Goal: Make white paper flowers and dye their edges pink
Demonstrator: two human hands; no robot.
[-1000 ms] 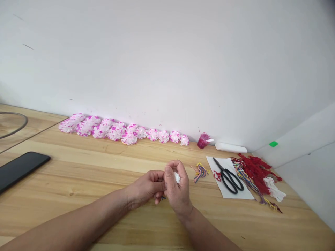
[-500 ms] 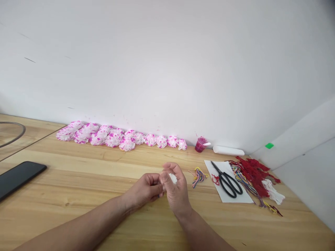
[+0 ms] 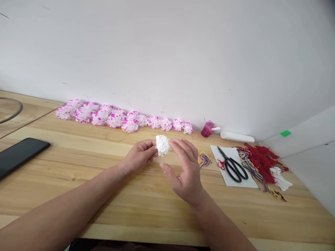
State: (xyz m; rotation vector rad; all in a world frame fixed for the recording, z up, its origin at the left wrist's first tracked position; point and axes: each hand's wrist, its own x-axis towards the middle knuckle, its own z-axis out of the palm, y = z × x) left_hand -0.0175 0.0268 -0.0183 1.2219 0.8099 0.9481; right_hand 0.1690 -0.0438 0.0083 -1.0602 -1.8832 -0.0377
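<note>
Between my hands is a white ruffled paper flower [image 3: 163, 145], held above the wooden table. My left hand [image 3: 142, 151] pinches it at its left side, thumb against fingers. A small bit of blue shows under those fingertips, too small to make out. On the flower's right, my right hand [image 3: 185, 165] has its thumb and fingers apart, with fingertips at or close to the ruffled edge. Whether they touch it I cannot tell. Just beyond that hand lies a small bunch of coloured yarn pieces [image 3: 205, 159], partly hidden by it.
Pink-spotted paper flowers [image 3: 115, 118] line the wall. A cup of magenta liquid [image 3: 207, 129] and a white roll [image 3: 237, 136] stand right of them. Black scissors [image 3: 232, 167] lie on white paper [image 3: 222, 151], beside red material [image 3: 264, 160]. A phone [image 3: 23, 155] lies left.
My right hand has opened and drawn to the right, uncovering the white flower it was cupped around. My left hand still pinches the flower. The view has tipped down slightly.
</note>
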